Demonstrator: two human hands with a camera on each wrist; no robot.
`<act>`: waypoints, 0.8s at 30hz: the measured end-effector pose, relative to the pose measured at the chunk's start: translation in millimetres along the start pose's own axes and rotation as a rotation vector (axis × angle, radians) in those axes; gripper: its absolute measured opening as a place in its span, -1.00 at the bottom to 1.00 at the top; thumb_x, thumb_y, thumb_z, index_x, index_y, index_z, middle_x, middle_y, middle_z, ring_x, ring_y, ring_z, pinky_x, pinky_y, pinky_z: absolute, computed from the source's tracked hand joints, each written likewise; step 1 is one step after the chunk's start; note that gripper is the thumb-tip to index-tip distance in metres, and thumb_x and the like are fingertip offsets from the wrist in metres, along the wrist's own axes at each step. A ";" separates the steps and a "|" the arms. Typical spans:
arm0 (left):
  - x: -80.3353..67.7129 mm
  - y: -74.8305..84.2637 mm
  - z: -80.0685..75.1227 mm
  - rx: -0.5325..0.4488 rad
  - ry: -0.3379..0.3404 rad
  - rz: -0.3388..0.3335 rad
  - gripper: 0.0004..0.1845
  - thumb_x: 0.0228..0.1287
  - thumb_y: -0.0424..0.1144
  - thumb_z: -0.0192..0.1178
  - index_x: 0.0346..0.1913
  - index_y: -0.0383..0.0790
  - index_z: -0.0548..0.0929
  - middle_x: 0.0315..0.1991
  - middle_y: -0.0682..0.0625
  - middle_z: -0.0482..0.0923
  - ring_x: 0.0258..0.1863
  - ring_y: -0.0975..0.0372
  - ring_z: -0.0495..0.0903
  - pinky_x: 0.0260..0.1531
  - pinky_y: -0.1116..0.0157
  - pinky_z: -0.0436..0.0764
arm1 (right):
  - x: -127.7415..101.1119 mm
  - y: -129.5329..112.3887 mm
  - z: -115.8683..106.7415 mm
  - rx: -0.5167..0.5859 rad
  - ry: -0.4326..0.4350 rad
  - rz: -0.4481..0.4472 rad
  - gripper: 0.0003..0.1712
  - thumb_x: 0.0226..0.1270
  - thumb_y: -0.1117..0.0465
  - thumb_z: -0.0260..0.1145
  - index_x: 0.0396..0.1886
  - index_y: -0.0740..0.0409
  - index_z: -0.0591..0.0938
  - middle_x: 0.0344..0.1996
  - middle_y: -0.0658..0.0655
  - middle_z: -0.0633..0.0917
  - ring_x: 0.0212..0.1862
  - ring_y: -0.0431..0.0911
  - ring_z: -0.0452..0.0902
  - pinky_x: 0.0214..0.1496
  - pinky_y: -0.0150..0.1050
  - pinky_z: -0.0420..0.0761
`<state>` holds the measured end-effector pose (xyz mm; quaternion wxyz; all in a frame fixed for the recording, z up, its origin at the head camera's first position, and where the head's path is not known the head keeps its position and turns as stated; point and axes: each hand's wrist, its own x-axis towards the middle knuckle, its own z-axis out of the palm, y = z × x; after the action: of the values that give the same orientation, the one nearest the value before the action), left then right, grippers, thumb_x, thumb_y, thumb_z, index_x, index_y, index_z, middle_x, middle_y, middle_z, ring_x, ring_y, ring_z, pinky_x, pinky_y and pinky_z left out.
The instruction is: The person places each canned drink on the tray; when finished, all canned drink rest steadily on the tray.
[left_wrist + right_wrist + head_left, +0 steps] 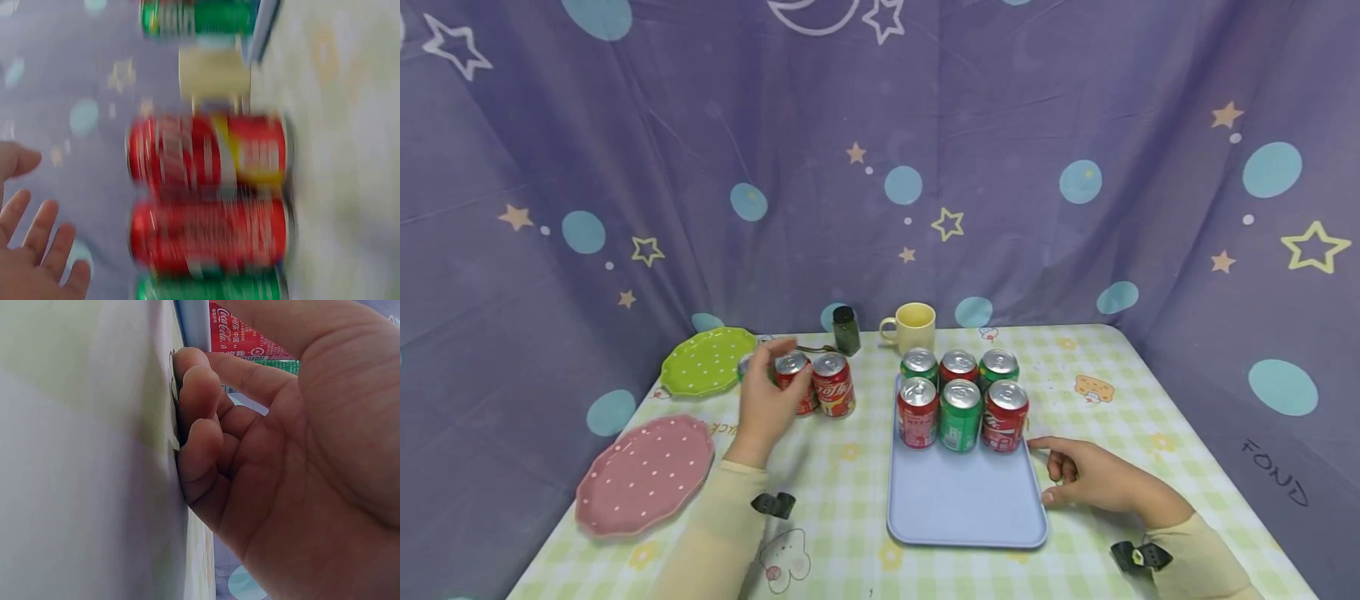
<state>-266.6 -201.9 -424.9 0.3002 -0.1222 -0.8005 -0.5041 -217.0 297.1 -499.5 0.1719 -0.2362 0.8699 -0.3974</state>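
My left hand [766, 412] is raised with thumb and fingers spread, beside a red can [793, 364] that it partly covers in the head view. Another red can [835, 392], with yellow on its side, stands just right of that one. The left wrist view shows a gap between the fingers [44, 228] and these cans, and a green can [209, 287] alongside them. On the right, my right hand [1097, 479] rests its index fingertip and thumb at the edge of a light blue tray [966, 504]; its other fingers are bent. Red and green soda cans [960, 417] stand in two rows across the tray's far half.
A yellow mug [916, 327] and a dark-capped jar [846, 332] stand at the back. A green dotted plate [707, 360] and a pink dotted plate [646, 475] lie along the left side of the checked tablecloth [842, 517]. A curtain hangs behind.
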 end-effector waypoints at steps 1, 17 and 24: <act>3.9 -7.8 -9.0 0.018 0.047 -0.011 -0.48 0.26 -0.49 0.42 0.27 -0.27 0.57 0.22 -0.18 0.60 0.29 0.00 0.49 0.36 -0.12 0.37 | 0.0 -0.1 -0.1 0.000 0.000 -0.001 -0.09 0.26 0.08 0.61 0.48 0.32 0.41 -0.25 0.12 0.57 -0.38 -0.20 0.44 -0.39 -0.32 0.50; 0.9 -90.8 -57.3 0.019 -0.149 -0.377 0.01 0.33 -0.41 0.42 0.67 -0.18 0.00 0.46 -0.41 0.18 0.44 -0.27 0.28 0.46 -0.18 0.29 | 0.9 5.0 0.3 0.014 -0.005 -0.007 -0.08 0.25 0.07 0.61 0.49 0.30 0.41 -0.25 0.13 0.57 -0.38 -0.19 0.44 -0.39 -0.32 0.51; -2.0 -99.7 -53.8 0.071 -0.160 -0.447 0.03 0.37 -0.34 0.41 0.68 -0.19 -0.06 0.46 -0.47 0.18 0.45 -0.33 0.28 0.42 -0.18 0.36 | 0.3 3.9 0.4 0.008 -0.001 -0.012 -0.08 0.25 0.07 0.61 0.49 0.31 0.41 -0.25 0.13 0.57 -0.38 -0.20 0.45 -0.39 -0.32 0.51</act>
<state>-295.5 -295.1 -482.5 0.1209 0.0293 -0.8461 -0.5183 -218.1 299.0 -502.8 0.1709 -0.2408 0.8669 -0.4017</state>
